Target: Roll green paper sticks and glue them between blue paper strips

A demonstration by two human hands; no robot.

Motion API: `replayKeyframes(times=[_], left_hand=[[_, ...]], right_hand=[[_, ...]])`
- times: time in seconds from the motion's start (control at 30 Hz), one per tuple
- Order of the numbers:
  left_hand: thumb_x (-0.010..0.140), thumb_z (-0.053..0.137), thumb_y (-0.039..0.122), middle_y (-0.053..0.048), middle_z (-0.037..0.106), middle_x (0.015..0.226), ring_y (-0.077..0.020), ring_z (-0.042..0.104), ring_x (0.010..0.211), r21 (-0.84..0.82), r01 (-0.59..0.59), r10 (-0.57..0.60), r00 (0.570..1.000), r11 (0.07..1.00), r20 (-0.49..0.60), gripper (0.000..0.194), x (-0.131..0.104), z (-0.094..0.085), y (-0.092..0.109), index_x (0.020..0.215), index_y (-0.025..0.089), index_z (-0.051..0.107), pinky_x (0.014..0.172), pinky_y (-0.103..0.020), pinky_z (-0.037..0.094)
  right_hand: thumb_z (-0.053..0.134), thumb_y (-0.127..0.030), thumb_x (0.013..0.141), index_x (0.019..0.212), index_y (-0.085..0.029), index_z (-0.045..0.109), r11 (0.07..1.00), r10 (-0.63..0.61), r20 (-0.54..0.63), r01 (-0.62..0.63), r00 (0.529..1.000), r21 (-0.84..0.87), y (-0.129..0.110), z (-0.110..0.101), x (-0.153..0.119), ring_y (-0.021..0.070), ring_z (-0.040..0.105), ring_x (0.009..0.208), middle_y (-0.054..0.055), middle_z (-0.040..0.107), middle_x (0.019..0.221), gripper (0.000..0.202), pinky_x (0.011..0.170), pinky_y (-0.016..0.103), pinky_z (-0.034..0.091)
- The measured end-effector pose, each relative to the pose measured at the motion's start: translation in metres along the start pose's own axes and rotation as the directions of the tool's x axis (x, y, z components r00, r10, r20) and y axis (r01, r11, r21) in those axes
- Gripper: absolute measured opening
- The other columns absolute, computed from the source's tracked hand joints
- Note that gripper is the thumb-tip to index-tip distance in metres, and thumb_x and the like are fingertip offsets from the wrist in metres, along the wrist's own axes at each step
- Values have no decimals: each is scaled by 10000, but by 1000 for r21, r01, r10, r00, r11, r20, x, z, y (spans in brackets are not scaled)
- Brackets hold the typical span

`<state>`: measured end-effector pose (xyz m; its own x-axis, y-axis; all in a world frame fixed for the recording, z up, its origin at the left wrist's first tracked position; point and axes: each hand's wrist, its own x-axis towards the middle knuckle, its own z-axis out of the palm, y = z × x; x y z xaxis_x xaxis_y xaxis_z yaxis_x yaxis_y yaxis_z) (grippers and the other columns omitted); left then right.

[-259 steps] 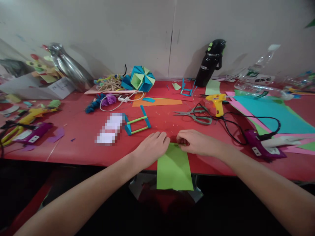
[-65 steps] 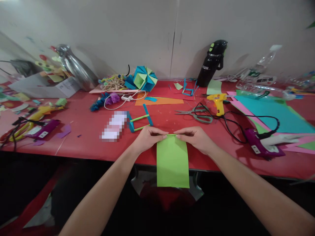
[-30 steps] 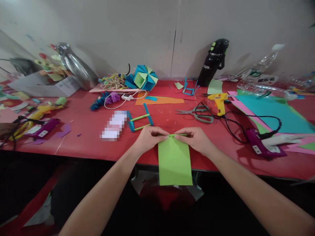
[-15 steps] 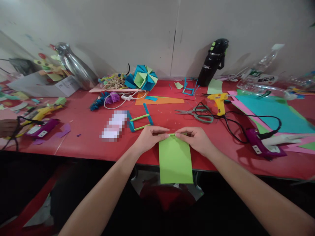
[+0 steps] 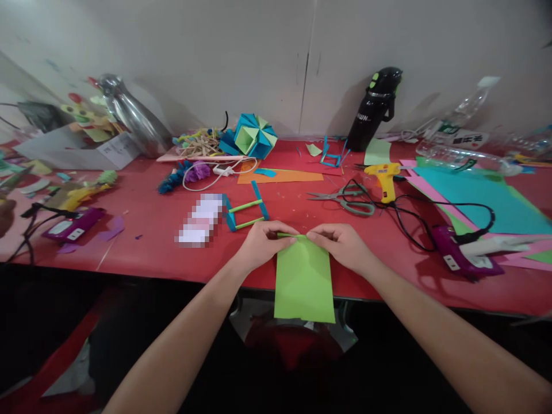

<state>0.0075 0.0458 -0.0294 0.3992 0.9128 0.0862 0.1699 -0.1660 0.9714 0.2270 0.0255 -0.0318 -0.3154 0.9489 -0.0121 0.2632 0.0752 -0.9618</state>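
A light green sheet of paper point(image 5: 304, 282) hangs over the table's front edge, its far edge rolled narrow. My left hand point(image 5: 267, 240) pinches the rolled edge at its left part, thumb and fingers closed. At the right part of the same edge, my right hand point(image 5: 338, 244) is closed on the paper, thumb tip close to the left one. Just beyond my left hand lies a small frame point(image 5: 245, 206) of blue strips and green paper rolls. Grey-handled scissors point(image 5: 345, 198) rest beyond my right hand.
A yellow glue gun point(image 5: 383, 178) and its cable lead to a purple power strip point(image 5: 463, 253) at right. Coloured paper point(image 5: 470, 190) and plastic bottles lie behind. A black bottle point(image 5: 375, 112) and steel jug point(image 5: 133, 118) stand by the wall. Another person's hand point(image 5: 6, 215) is at far left.
The green paper's lower end has swung slightly left and its surface now creases near my fingers. My hands stay in almost the same place. The other person's hand at far left has shifted.
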Motion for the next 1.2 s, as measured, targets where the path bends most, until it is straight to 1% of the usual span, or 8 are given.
replayKeyframes(times=[0.1, 0.2, 0.43, 0.57, 0.73, 0.97, 1.13, 1.2], left_hand=[[769, 756, 353, -74, 760, 964, -205, 697, 872, 18, 37, -37, 999, 999, 14, 261, 1, -1, 3, 963, 179, 763, 746, -281, 539], [793, 728, 386, -74, 766, 936, -209, 703, 844, 10, 71, -71, 996, 997, 48, 269, 2, -2, 3, 955, 175, 765, 730, -292, 544], [780, 753, 350, -86, 767, 958, -207, 704, 853, -50, 26, -26, 1000, 998, 2, 258, 1, -1, -5, 960, 168, 773, 755, -292, 547], [769, 764, 344, -91, 769, 941, -209, 706, 841, -64, 31, -31, 1000, 997, 6, 257, 0, -2, -3, 949, 160, 776, 744, -292, 545], [787, 743, 359, -88, 768, 966, -214, 707, 869, -40, 34, -31, 996, 999, 80, 276, 0, -4, 1, 981, 166, 772, 762, -297, 547], [773, 757, 329, -73, 765, 901, -192, 697, 811, -29, 22, -23, 999, 999, -30, 210, 0, -1, -1, 908, 170, 775, 731, -283, 543], [759, 768, 293, -81, 751, 886, -178, 681, 788, -30, -46, 45, 998, 998, -42, 170, -1, 0, -1, 859, 156, 771, 692, -267, 523], [762, 767, 303, -81, 753, 907, -183, 685, 806, -31, -37, 36, 999, 999, -29, 193, -1, -1, 0, 889, 159, 769, 704, -269, 527]], right_hand=[[641, -479, 847, 877, -207, 728, 1000, 19, -31, -19, 999, 9, 1, -1, 0, 176, 636, 724, 39, 724, 831, 287, 652, 298, 486], [667, -468, 828, 917, -213, 725, 1000, 17, -50, -16, 999, 23, 3, -2, 1, 182, 645, 765, 47, 732, 878, 276, 680, 304, 499], [693, -443, 816, 934, -199, 706, 997, 9, -6, -9, 1000, 75, 4, -3, 3, 173, 637, 806, 50, 715, 902, 271, 728, 302, 503], [665, -497, 828, 933, -207, 734, 999, 31, 14, -31, 999, 28, 3, -1, 3, 192, 654, 808, 55, 735, 909, 316, 727, 318, 509], [667, -484, 825, 885, -208, 743, 999, 0, -10, 0, 1000, -45, 2, 1, 3, 188, 650, 754, 47, 736, 852, 292, 667, 304, 500], [700, -441, 803, 903, -205, 705, 1000, -15, -49, 15, 999, 5, 3, 3, 2, 173, 634, 759, 42, 714, 870, 257, 666, 290, 494], [630, -479, 857, 897, -200, 717, 1000, 8, 24, -8, 1000, -8, -1, 3, 3, 180, 635, 770, 44, 717, 864, 295, 692, 304, 490], [625, -471, 864, 873, -203, 724, 999, -6, 14, 6, 1000, -32, -1, 3, 2, 180, 636, 759, 40, 720, 847, 286, 684, 301, 487]])
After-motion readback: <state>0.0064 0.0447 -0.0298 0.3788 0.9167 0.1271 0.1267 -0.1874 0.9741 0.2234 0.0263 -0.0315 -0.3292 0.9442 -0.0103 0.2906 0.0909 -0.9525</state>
